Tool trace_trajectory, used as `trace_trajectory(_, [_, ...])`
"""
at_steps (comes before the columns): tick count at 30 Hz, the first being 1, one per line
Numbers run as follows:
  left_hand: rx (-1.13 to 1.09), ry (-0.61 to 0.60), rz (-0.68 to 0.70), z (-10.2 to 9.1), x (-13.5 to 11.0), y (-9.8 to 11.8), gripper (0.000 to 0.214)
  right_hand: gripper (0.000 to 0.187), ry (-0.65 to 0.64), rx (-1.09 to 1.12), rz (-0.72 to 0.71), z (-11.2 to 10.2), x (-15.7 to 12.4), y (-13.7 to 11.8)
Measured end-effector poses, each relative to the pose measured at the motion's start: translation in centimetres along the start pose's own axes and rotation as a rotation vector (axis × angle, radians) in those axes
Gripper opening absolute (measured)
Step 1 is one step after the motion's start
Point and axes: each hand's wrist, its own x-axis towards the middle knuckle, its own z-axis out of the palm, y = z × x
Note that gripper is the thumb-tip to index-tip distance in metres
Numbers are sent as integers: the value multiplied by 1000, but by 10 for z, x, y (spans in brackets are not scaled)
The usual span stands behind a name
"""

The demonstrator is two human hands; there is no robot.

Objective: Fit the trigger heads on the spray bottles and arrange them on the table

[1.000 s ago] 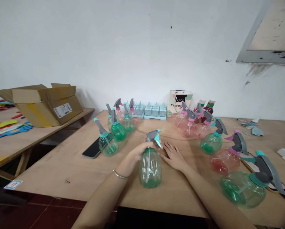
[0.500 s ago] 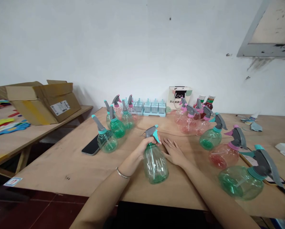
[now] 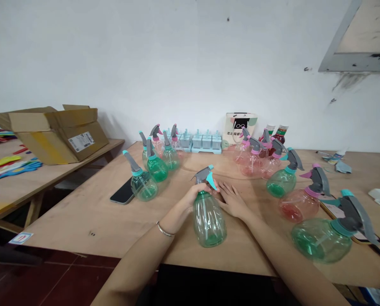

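Observation:
My left hand is wrapped round the neck of a clear green spray bottle with a grey head and turquoise trigger. A little green liquid shows at its bottom, and the bottle leans slightly. My right hand lies flat on the wooden table, fingers spread, just right of the bottle's neck. To the left stand several green spray bottles and pink ones behind. More pink spray bottles and green spray bottles line the right side.
A dark phone lies at the left, partly behind a bottle. Light-blue ice-pop moulds and a paper bag stand by the wall. On another table are an open cardboard box and colourful gloves.
The view has shifted slightly. My left hand keeps its hold on the spray bottle, and my right hand stays flat on the table.

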Motion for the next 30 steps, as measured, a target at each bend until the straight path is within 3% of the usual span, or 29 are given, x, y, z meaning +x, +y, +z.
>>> trace_trajectory(4, [-9,-75,-42,2,0,-2,44,64,45,2,-41,2,0,1])
trace_trajectory(9, [-31,25,1,1,2,-5,20,69,7,-22,2,2,1,0])
trace_trajectory(15, [-19,-90,-7,4,-1,-3,44,65,35,-20,-22,2,0,1])
trace_trajectory(20, [7,-83,10,5,0,-8,21,70,21,5,3,3,0,1])
trace_trajectory(25, [372,-65,161,13,-27,21,34,68,0,-5,2,1,0,1])
trace_trajectory(28, [750,111,229,6,-69,55,40,69,-33,-8,23,-2,0,-1])
trace_trajectory(30, [1013,219,236,-8,-101,75,46,70,-44,-7,30,-3,0,-1])
